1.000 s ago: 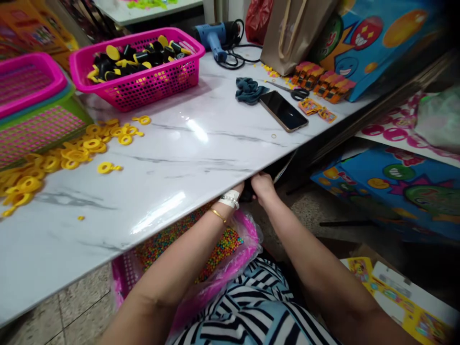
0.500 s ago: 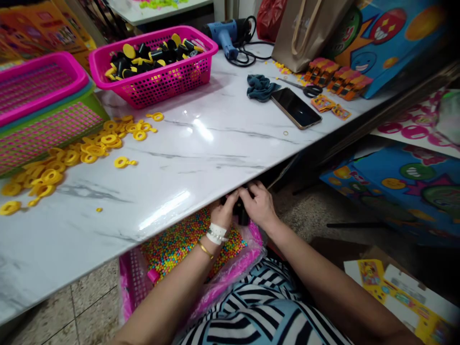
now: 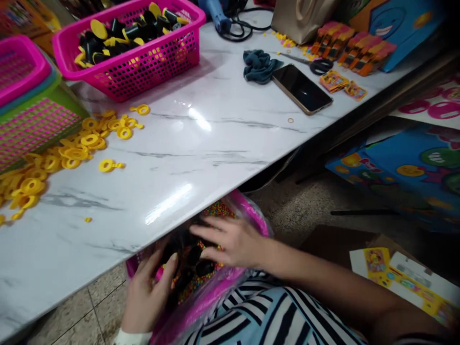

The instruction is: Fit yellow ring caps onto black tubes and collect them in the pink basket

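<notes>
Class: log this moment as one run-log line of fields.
left hand: on pink basket rim | right hand: spread over beads and black pieces | place: lap, under table edge

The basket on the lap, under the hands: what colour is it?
Pink; the basket holds multicoloured beads. Head view shows it.

Grey-veined white marble table (image 3: pixel 201 158), and on it yellow rings (image 3: pixel 89 141) beside a pink basket (image 3: pixel 143 72) of black-and-yellow caps (image 3: pixel 122 31), multicoloured beads (image 3: pixel 215 209) under its edge.
</notes>
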{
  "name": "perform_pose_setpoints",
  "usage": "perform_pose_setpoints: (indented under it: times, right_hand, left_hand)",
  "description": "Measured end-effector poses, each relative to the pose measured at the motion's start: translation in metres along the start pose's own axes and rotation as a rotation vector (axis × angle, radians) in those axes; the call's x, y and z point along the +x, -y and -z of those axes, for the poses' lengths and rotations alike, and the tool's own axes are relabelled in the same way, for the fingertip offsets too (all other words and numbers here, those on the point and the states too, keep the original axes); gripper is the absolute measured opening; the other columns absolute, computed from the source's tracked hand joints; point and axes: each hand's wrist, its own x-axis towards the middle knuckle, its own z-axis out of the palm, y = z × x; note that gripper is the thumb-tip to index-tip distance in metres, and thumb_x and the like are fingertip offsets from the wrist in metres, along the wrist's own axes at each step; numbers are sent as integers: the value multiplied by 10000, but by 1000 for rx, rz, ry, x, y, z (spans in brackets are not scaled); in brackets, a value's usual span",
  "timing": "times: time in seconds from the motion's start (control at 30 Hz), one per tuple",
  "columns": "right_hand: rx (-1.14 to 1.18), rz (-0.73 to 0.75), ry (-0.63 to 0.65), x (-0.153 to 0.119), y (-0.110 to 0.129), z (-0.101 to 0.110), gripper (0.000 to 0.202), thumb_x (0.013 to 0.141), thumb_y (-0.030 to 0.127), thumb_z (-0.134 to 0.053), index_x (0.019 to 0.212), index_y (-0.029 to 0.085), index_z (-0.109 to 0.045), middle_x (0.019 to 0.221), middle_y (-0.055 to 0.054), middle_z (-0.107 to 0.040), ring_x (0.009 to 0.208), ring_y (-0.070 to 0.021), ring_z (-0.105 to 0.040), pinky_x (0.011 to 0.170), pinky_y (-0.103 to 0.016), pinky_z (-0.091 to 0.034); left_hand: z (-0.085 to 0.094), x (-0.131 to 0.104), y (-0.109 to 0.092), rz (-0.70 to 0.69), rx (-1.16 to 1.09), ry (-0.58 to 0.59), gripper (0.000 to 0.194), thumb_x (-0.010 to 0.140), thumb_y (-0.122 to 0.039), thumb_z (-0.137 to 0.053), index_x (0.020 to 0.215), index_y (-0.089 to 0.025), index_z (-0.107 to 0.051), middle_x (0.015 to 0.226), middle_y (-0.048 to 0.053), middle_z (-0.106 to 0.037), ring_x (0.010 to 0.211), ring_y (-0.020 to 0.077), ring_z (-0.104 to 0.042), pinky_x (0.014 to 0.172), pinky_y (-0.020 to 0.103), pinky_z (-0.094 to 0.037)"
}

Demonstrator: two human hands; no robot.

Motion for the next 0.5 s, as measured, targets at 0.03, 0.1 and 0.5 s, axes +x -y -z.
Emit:
perform_pose_setpoints:
  times: [0.03, 0.1, 0.5]
  right_hand:
    - [-13, -28, -62, -1, -11, 20, 417, 945, 446, -506, 1295, 254, -626, 1233, -111, -673, 1074, -264, -661, 916, -427, -544]
    - [-14, -89, -161, -6, -37, 62, 264, 930, 355, -545, 1090, 275, -739, 1022, -51, -753, 955, -225, -700, 900, -407, -558]
    - [297, -751, -733, -86, -111, 118, 227, 879, 358, -606, 925, 180, -739, 847, -65, -738, 772, -212, -707, 686, -363, -609]
  left_hand:
    - [-3, 6, -11, -44, 50, -1, 540, 860, -518, -553, 1313, -224, -579, 1292, 101, -624, 1206, 333, -575, 1058, 490, -453]
    - [-16, 21, -37, -201, 142, 5, 592, 864, -519, -551, 1361, -199, -533, 1330, 132, -592, 1241, 346, -542, 1094, 513, -405]
    - [-117, 132, -162, -536, -117, 277, 404, 932, -368, -506, 1274, -166, -577, 1259, 137, -617, 1220, 296, -549, 1094, 452, -398]
